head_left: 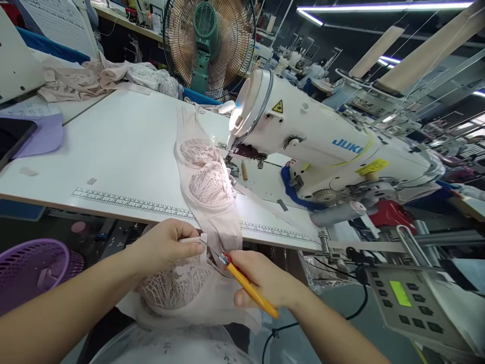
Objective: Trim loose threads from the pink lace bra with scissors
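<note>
A pale pink lace bra (pixel 206 182) lies partly on the sewing table and drapes over its front edge toward my lap, where another lace cup (pixel 176 285) shows. My left hand (pixel 172 245) pinches the fabric near a small white strip (pixel 203 248) just below the table edge. In my right hand (pixel 261 278) is an orange-handled tool (pixel 252 291) with a thin pointed metal tip. The tip touches or nearly touches the white strip beside my left fingertips; its exact kind is unclear. My right fingers wrap around the handle.
A white JUKI sewing machine (pixel 310 131) stands at the right, its lamp lit over the bra. A printed ruler (pixel 132 201) runs along the table front. Behind are a fan (pixel 204 48) and piled garments (pixel 79 81). A purple basket (pixel 34 258) and control panel (pixel 413 303) flank me.
</note>
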`<state>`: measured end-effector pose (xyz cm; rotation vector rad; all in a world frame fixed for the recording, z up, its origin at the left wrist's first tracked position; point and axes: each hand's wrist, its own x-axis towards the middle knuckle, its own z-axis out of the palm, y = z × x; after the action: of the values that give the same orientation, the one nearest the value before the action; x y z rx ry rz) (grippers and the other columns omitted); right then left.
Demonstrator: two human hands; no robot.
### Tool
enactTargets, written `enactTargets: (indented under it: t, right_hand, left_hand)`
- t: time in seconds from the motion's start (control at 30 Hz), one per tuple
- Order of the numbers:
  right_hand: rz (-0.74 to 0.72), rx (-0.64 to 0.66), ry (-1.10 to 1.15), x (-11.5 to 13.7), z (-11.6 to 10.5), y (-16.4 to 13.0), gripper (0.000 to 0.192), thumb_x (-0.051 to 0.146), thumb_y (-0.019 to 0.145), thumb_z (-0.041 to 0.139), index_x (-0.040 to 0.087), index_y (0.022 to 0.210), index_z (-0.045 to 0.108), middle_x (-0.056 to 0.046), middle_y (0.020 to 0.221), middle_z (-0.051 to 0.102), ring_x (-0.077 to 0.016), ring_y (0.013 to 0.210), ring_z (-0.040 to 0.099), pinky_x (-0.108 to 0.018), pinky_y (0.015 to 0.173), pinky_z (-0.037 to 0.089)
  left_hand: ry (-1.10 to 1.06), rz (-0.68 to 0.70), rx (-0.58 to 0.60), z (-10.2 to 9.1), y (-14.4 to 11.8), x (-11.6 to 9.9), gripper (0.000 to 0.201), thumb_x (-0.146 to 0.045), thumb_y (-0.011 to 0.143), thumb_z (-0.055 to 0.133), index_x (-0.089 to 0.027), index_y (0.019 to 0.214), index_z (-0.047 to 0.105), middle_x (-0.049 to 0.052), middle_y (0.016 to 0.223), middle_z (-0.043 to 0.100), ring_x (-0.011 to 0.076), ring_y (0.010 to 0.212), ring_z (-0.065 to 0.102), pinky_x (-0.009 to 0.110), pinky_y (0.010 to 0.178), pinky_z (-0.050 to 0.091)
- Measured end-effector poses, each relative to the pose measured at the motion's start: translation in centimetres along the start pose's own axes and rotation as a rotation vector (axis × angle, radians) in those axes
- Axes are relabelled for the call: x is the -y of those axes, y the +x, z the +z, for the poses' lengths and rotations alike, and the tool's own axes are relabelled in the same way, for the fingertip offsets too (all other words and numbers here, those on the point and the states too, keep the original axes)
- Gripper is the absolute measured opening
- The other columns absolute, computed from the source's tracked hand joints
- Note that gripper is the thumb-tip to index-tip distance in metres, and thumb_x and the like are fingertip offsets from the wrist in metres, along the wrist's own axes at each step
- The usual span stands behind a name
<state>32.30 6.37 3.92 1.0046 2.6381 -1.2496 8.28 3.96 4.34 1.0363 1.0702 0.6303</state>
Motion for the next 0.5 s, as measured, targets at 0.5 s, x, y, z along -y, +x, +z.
enactTargets:
  t: [0.5]
  right_hand:
    - [0.048,0.0,0.13,-0.25,0.69,-0.29,0.077,0.092,0.06,0.026,0.017,0.07,0.044,0.002,0.064,0.041,-0.0107,0.057,0.033,-0.023,0.052,0.03]
  left_hand:
    - [0.066,-0.033,-0.004,0.42,0.06,-0.06,0.025,-0.036,0.072,0.065,-0.016,0.06,0.055,-0.007,0.051,0.035,0.0078,0.046,0.03,0.022,0.046,0.021]
